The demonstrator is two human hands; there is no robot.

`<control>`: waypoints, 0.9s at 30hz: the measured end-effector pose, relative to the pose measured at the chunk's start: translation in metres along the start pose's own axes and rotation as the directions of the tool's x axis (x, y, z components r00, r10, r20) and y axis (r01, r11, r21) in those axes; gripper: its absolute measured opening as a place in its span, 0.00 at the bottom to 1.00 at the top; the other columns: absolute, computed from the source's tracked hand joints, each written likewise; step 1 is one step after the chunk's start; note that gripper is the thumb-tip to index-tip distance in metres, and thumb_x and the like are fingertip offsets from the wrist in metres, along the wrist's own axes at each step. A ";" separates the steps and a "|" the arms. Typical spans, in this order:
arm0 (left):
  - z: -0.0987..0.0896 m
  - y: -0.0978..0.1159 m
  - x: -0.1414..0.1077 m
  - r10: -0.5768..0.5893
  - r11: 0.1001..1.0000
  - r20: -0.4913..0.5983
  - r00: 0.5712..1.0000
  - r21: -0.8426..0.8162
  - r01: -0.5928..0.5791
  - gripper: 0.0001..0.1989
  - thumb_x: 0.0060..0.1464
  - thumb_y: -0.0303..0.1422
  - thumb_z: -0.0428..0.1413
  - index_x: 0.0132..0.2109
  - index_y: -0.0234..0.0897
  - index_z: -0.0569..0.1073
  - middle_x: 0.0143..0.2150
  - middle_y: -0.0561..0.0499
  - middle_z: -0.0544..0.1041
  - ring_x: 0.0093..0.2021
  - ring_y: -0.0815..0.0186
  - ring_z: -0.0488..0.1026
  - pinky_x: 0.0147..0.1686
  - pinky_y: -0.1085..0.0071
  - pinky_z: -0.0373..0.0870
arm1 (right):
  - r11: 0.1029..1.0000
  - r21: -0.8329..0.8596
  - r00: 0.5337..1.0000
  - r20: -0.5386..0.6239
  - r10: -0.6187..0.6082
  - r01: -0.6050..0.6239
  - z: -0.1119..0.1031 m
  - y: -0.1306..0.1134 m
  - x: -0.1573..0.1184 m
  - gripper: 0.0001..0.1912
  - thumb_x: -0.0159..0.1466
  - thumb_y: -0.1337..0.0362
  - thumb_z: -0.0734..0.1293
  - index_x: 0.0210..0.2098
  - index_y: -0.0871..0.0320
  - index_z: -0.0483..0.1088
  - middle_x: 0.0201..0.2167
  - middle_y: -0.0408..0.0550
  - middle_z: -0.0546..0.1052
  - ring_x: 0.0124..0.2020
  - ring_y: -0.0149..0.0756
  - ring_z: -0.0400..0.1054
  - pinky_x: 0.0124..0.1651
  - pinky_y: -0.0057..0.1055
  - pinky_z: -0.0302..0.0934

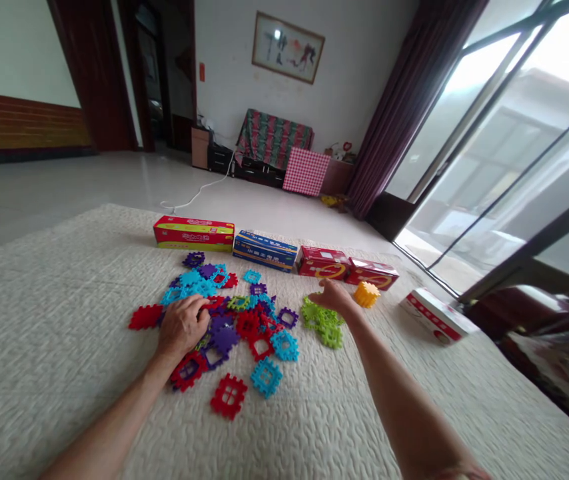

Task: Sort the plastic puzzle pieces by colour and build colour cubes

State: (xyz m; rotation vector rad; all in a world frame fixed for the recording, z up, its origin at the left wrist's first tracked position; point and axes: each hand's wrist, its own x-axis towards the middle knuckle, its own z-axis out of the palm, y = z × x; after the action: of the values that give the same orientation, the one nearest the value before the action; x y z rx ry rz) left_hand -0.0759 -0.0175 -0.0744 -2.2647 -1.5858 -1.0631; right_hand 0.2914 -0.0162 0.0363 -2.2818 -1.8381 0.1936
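My left hand rests on the left side of a mixed pile of plastic interlocking tiles, its fingers curled on a red tile. Around it lie purple tiles, light blue tiles and more red ones. My right hand is over a small heap of lime green tiles, with thumb and fingers apart; nothing shows in it. A red window-shaped tile and a blue one lie nearest to me.
Behind the pile stands a row of boxes: a red and yellow box, a blue box and two red boxes. A yellow block and a white and red box are at right. Everything sits on a cream quilted mat.
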 end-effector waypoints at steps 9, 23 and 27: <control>-0.002 0.001 0.001 -0.025 1.000 0.020 0.999 -0.007 0.025 0.12 0.54 0.30 0.48 0.41 0.39 0.76 0.46 0.47 0.78 0.46 0.57 0.73 0.50 0.59 0.66 | 0.900 0.122 0.905 0.019 -0.424 0.419 0.035 -0.076 -0.012 0.19 0.58 0.64 0.66 0.50 0.57 0.70 0.45 0.49 0.76 0.44 0.35 0.70 0.48 0.29 0.61; -0.003 0.001 0.001 -0.029 1.000 0.040 0.999 0.000 0.029 0.12 0.55 0.30 0.48 0.42 0.39 0.75 0.47 0.47 0.77 0.47 0.57 0.73 0.50 0.59 0.65 | 0.829 0.182 0.837 0.048 -0.545 0.529 0.082 -0.151 -0.014 0.22 0.56 0.59 0.67 0.51 0.54 0.68 0.48 0.51 0.74 0.49 0.43 0.68 0.51 0.37 0.58; 0.000 -0.001 0.000 -0.022 1.000 0.019 1.000 -0.014 0.023 0.12 0.54 0.31 0.49 0.42 0.40 0.75 0.46 0.48 0.78 0.47 0.57 0.73 0.50 0.59 0.65 | 0.797 0.290 0.847 -0.124 -0.517 0.529 0.076 -0.130 -0.018 0.23 0.56 0.63 0.67 0.52 0.56 0.67 0.48 0.51 0.74 0.47 0.39 0.68 0.51 0.35 0.59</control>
State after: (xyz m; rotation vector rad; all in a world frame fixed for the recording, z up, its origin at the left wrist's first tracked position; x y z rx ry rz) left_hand -0.0773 -0.0171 -0.0744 -2.2781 -1.6199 -1.0646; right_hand 0.1465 -0.0015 -0.0062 -1.4862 -2.1547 0.3213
